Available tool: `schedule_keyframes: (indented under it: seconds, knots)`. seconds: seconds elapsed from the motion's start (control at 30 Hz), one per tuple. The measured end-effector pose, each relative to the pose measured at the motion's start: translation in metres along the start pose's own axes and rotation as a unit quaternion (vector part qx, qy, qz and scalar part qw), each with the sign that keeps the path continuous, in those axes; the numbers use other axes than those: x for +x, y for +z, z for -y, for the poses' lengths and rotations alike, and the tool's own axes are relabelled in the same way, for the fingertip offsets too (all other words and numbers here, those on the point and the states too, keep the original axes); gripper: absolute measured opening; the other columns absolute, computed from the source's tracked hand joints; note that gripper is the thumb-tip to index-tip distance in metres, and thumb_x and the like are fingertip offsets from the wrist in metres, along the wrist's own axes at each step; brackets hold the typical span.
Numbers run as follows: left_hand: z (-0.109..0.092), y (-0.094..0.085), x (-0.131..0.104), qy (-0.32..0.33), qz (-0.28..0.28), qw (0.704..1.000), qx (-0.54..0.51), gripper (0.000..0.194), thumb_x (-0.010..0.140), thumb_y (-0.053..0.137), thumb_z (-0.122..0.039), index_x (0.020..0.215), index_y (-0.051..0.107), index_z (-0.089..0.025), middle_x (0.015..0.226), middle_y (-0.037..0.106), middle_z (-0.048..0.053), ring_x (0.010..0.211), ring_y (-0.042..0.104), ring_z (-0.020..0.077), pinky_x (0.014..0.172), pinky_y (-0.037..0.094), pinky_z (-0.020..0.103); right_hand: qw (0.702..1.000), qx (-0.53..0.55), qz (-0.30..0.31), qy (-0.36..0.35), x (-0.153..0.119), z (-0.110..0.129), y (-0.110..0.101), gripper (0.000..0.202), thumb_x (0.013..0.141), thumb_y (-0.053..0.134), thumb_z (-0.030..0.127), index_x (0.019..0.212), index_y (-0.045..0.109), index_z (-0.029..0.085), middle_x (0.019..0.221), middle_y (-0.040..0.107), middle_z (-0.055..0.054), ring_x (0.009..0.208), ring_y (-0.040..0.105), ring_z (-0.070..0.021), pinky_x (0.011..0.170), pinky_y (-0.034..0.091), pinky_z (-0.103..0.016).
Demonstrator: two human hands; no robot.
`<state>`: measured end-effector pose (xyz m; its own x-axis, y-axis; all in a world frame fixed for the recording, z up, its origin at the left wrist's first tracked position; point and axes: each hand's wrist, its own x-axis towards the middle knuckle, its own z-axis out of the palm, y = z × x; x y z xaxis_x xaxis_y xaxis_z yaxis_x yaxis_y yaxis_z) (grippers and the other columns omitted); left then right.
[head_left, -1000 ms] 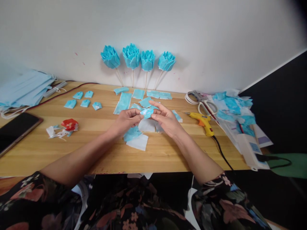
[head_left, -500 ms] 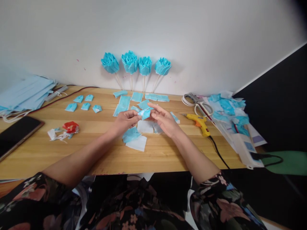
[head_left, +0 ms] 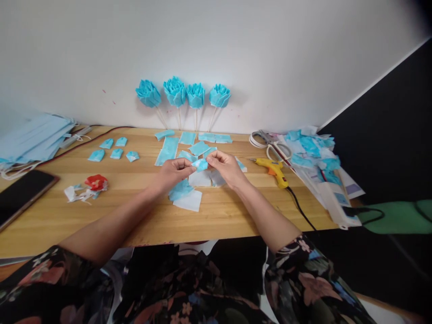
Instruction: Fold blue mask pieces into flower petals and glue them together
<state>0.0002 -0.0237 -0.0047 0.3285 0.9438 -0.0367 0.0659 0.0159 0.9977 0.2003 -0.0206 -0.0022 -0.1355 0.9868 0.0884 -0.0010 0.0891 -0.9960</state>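
Note:
Over the middle of the wooden table [head_left: 135, 225], a small folded piece of blue and white fabric [head_left: 201, 164] is stretched between my two hands. My left hand [head_left: 173, 174] pinches its left end between thumb and fingers. At the other end, my right hand [head_left: 226, 168] has thumb and forefinger closed on its upper right edge. Below and behind lie blue fabric rectangles [head_left: 168, 151] and white pieces [head_left: 188, 200]. Several folded blue petals [head_left: 116, 153] sit in two rows to the left.
Several blue fabric flowers [head_left: 175, 92] on sticks lean against the wall. On the right are a yellow glue gun [head_left: 275, 171], scissors [head_left: 278, 151], a tape roll [head_left: 257, 140] and blue scraps [head_left: 312, 146]. A phone [head_left: 25, 193], face masks [head_left: 37, 135] and red crumpled wrapping [head_left: 96, 182] lie left.
The fingers of my right hand, spread before, have closed on the right edge of the blue fabric piece. My left hand keeps its pinch. The whole view has shifted slightly.

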Motion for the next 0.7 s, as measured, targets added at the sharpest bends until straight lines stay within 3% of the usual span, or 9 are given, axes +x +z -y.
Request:
schedule_keyframes:
  seconds: [0.17, 0.23, 0.3, 0.37, 0.47, 0.53, 0.57, 0.7]
  knots:
    - [-0.009, -0.007, 0.003, 0.041, -0.004, 0.999, -0.009, 0.031, 0.077, 0.072, -0.042, 0.092, 0.07, -0.015, 0.064, 0.057, -0.003, 0.053, 0.043, 0.0078, 0.051, 0.034, 0.023, 0.997, 0.026, -0.043, -0.057, 0.009, -0.01, -0.007, 0.043, 0.073, 0.077, 0.06, 0.07, 0.062, 0.02, 0.065, 0.056, 0.004, 0.066, 0.051, -0.011, 0.069, 0.043, -0.026]
    - [-0.026, -0.009, -0.003, 0.064, -0.021, 0.998, 0.009, 0.033, 0.083, 0.068, -0.038, 0.106, 0.069, -0.016, 0.07, 0.06, -0.002, 0.055, 0.045, 0.0083, 0.053, 0.036, 0.023, 0.995, 0.052, -0.061, -0.062, 0.013, -0.014, -0.012, 0.044, 0.073, 0.076, 0.062, 0.07, 0.061, 0.021, 0.065, 0.055, 0.004, 0.066, 0.051, -0.0108, 0.071, 0.044, -0.026]
    - [-0.051, -0.007, -0.019, 0.095, -0.015, 0.993, 0.063, 0.025, 0.087, 0.065, -0.034, 0.105, 0.069, -0.017, 0.069, 0.06, -0.002, 0.056, 0.047, 0.0089, 0.054, 0.037, 0.023, 0.992, 0.087, -0.067, -0.054, 0.016, -0.015, -0.016, 0.046, 0.071, 0.077, 0.063, 0.07, 0.06, 0.021, 0.065, 0.054, 0.004, 0.065, 0.051, -0.0104, 0.071, 0.046, -0.026]
    - [-0.075, 0.001, -0.047, 0.125, 0.035, 0.981, 0.145, 0.013, 0.09, 0.063, -0.029, 0.089, 0.069, -0.018, 0.069, 0.062, -0.001, 0.06, 0.051, 0.0098, 0.057, 0.038, 0.023, 0.989, 0.127, -0.069, -0.042, 0.018, -0.015, -0.017, 0.048, 0.068, 0.08, 0.064, 0.07, 0.058, 0.021, 0.065, 0.053, 0.005, 0.063, 0.05, -0.0098, 0.069, 0.048, -0.026]
    - [-0.089, 0.02, -0.096, 0.176, 0.238, 0.923, 0.248, 0.023, 0.098, 0.054, -0.026, 0.081, 0.067, -0.018, 0.075, 0.068, 0.001, 0.068, 0.059, 0.0115, 0.065, 0.042, 0.024, 0.981, 0.179, -0.072, -0.037, 0.019, -0.014, -0.016, 0.051, 0.061, 0.084, 0.064, 0.069, 0.058, 0.021, 0.064, 0.052, 0.006, 0.061, 0.049, -0.0086, 0.066, 0.049, -0.025]
    - [-0.072, 0.033, -0.123, 0.19, 0.347, 0.875, 0.279, 0.029, 0.102, 0.047, -0.028, 0.087, 0.069, -0.018, 0.081, 0.071, 0.004, 0.076, 0.064, 0.0146, 0.071, 0.044, 0.026, 0.977, 0.198, -0.072, -0.036, 0.02, -0.013, -0.015, 0.05, 0.06, 0.086, 0.062, 0.07, 0.058, 0.021, 0.063, 0.052, 0.006, 0.059, 0.049, -0.0082, 0.064, 0.049, -0.025]
    - [-0.055, 0.039, -0.133, 0.182, 0.376, 0.861, 0.289, 0.031, 0.103, 0.044, -0.029, 0.09, 0.07, -0.019, 0.084, 0.072, 0.005, 0.079, 0.066, 0.0161, 0.072, 0.045, 0.026, 0.976, 0.203, -0.072, -0.034, 0.02, -0.013, -0.014, 0.05, 0.06, 0.086, 0.061, 0.07, 0.059, 0.021, 0.063, 0.052, 0.006, 0.059, 0.049, -0.0081, 0.063, 0.049, -0.025]
    - [0.035, 0.059, -0.144, 0.058, 0.388, 0.857, 0.334, 0.027, 0.101, 0.046, -0.028, 0.107, 0.072, -0.023, 0.105, 0.075, 0.006, 0.098, 0.07, 0.0211, 0.084, 0.049, 0.029, 0.975, 0.21, -0.072, -0.026, 0.021, -0.015, -0.014, 0.049, 0.059, 0.088, 0.06, 0.07, 0.059, 0.021, 0.061, 0.053, 0.007, 0.057, 0.049, -0.0077, 0.062, 0.05, -0.024]
